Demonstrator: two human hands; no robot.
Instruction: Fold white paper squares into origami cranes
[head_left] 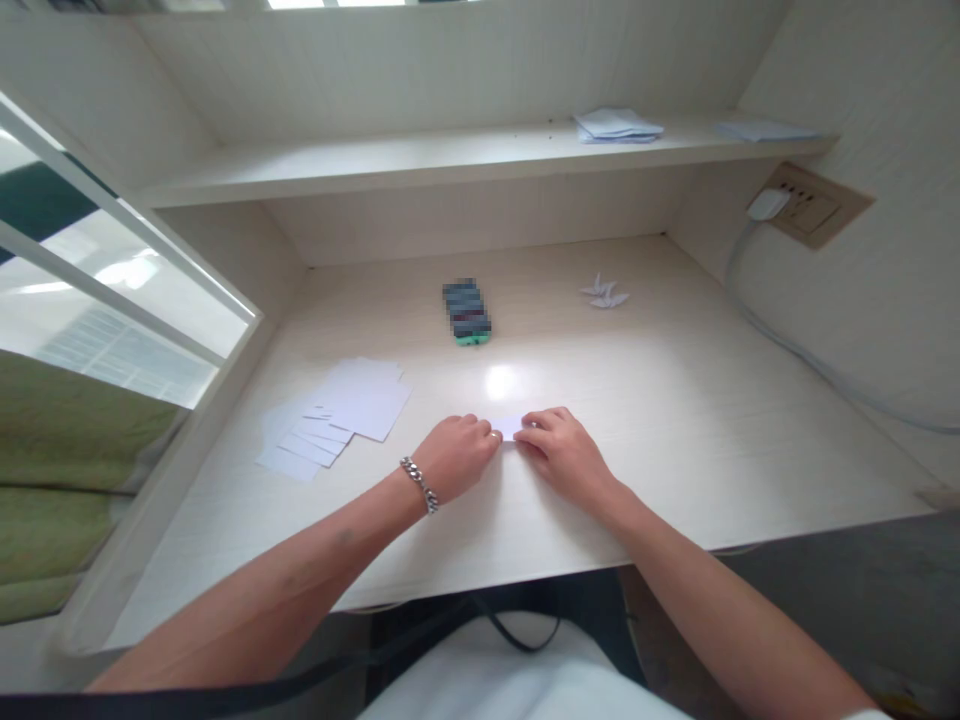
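A small piece of white paper [509, 428] lies on the desk between my two hands, its ends covered by my fingers. My left hand [457, 455], with a chain bracelet at the wrist, has its fingers curled down on the paper's left end. At the right end, my right hand [566, 450] pinches the paper between thumb and fingers. Loose white paper sheets [367, 395] lie spread in an overlapping pile to the left of my left hand. Small folded white paper pieces [604, 293] with pointed tips rest farther back on the right.
A phone [466, 310] with a green edge lies toward the back of the desk [712, 400]. Above runs a shelf [375, 165] with stacked paper [616, 126]. A plug [769, 205] sits in the wall socket, its cable [802, 355] trailing along the right side.
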